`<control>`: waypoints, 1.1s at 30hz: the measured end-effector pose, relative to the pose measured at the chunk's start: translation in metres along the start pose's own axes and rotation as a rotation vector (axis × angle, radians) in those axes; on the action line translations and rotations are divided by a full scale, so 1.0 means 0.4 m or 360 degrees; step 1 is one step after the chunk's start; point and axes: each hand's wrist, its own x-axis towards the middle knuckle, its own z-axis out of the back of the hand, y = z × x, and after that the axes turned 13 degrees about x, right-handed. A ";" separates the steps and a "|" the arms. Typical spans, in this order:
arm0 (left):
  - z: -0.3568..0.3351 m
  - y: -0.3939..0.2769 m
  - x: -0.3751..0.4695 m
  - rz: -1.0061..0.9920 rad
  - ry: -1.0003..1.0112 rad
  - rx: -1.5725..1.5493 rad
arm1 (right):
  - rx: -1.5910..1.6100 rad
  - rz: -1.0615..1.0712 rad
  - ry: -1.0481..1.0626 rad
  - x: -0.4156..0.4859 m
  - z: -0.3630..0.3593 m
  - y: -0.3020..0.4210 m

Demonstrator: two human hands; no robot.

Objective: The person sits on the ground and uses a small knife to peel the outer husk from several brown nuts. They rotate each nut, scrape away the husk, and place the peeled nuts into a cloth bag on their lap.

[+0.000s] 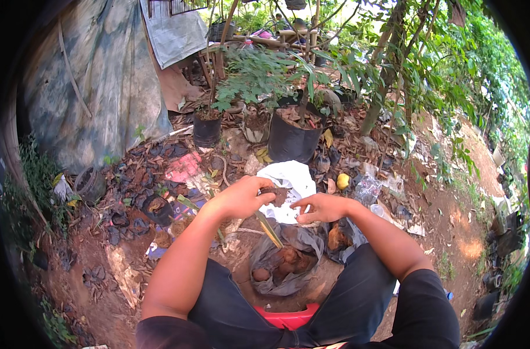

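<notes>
My left hand (243,200) pinches a dark brown, crumbly-looking piece (280,196) between thumb and fingers. Under it spreads a white plastic bag (306,172) with small dark bits on it. My right hand (321,208) hovers at the bag's right side, fingers apart and nothing visible in them. Between my knees an open dark plastic bag (271,286) holds several round brown lumps (287,257), possibly coconut husk. A yellow-green strip of leaf (270,230) leans over its far rim. Beside my right knee, another dark bag (356,233) contains an orange-brown fibrous lump (336,237).
A red plastic stool (291,317) shows between my thighs. Beyond the white bag stand a large black planter bag (293,137) and a smaller one (207,131). A yellow fruit (343,181) and clear plastic (367,189) lie to the right. A tarpaulin (99,87) hangs at left.
</notes>
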 end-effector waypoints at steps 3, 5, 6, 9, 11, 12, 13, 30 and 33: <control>-0.021 -0.013 0.009 -0.0022 0.0121 -0.0032 | 0.0319 0.0217 -0.0171 0.013 -0.024 0.054; -0.033 -0.025 0.013 -0.0076 0.0111 -0.0053 | 0.0380 0.0213 -0.0209 0.012 -0.032 0.080; -0.037 -0.031 0.015 -0.0064 0.0129 -0.0078 | 0.0402 0.0199 -0.0239 0.013 -0.037 0.089; -0.039 -0.044 0.011 -0.0003 0.0190 -0.0134 | 0.0453 0.0289 -0.0306 0.002 -0.035 0.102; -0.041 -0.051 0.006 -0.0007 0.0184 -0.0113 | 0.0453 0.0350 -0.0338 -0.006 -0.030 0.101; -0.043 -0.055 0.005 -0.0040 0.0174 -0.0064 | 0.0396 0.0374 -0.0306 -0.011 -0.019 0.099; -0.044 -0.058 0.003 -0.0077 0.0167 -0.0008 | 0.0318 0.0411 -0.0301 -0.014 -0.009 0.096; -0.021 -0.008 0.000 0.0234 -0.0089 -0.0441 | 0.0274 0.0097 -0.0792 -0.009 0.040 0.012; -0.008 0.001 0.013 0.0241 -0.0242 -0.0933 | 0.0372 0.0041 -0.0949 -0.011 0.042 0.018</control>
